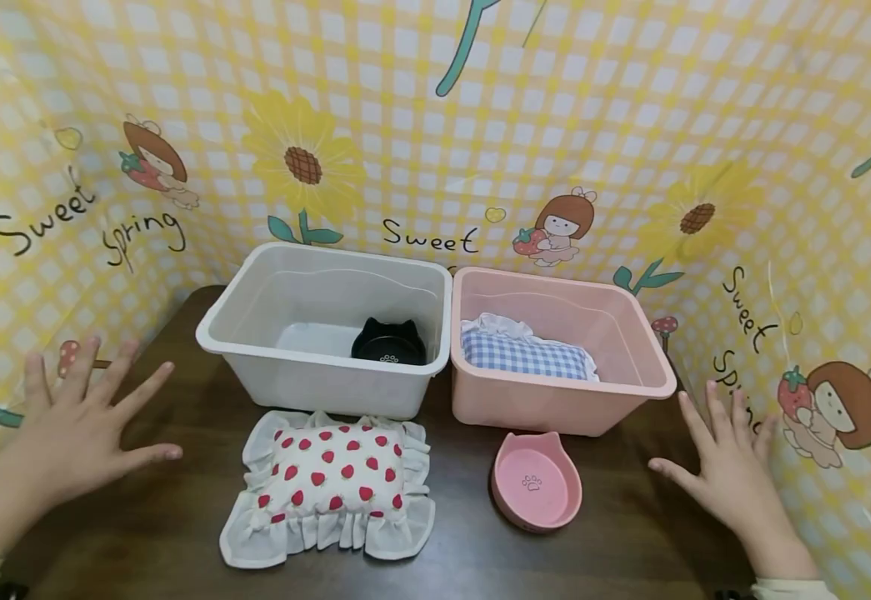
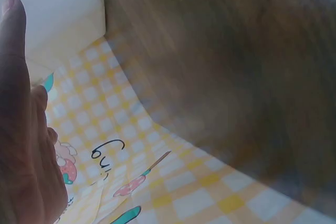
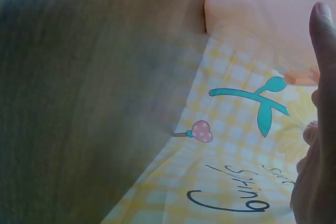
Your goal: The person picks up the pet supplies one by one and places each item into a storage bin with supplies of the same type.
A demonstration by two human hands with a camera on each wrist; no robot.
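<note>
With fingers spread and nothing in it, my left hand (image 1: 78,433) hovers at the left, apart from the white bin. My right hand (image 1: 731,467) is spread the same way at the right, nearest the pink bin. A small white frilled pillow with strawberries (image 1: 337,471) lies in front of the white bin (image 1: 322,383). Inside that bin is a black cat-eared bowl (image 1: 386,342). A blue checked pillow (image 1: 525,354) lies in the pink bin (image 1: 540,404). Before it, a pink cat-eared bowl (image 1: 536,483) with a paw print sits on the table.
The two bins stand side by side at the back of the dark wooden table (image 1: 473,554). Yellow checked cloth (image 1: 420,125) with flowers and lettering hangs behind and along both sides. In the left wrist view, the white bin's corner shows at top left.
</note>
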